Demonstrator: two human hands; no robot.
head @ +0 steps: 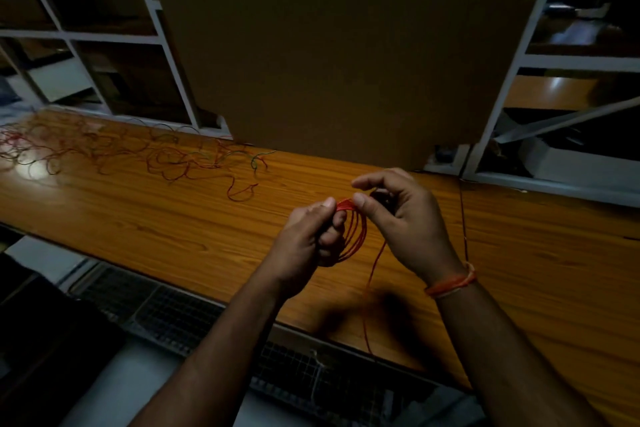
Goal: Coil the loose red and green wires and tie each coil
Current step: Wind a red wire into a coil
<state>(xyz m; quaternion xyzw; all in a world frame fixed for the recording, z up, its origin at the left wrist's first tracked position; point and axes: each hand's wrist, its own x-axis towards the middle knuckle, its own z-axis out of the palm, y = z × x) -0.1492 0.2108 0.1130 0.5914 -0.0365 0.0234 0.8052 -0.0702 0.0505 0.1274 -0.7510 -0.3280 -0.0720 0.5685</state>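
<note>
Red coil (353, 230) hangs above the tabletop (173, 218), pinched at its top by the left hand (308, 239) and right hand (401, 218); if either pinch slackens, I judge the loops spring apart and the tail (372, 274) snags

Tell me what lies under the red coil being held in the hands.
Under the red coil, which the left hand and right hand hold, lies the wooden table. A loose red tail hangs down over the table edge. The left fingers hide the coil's left side.
</note>
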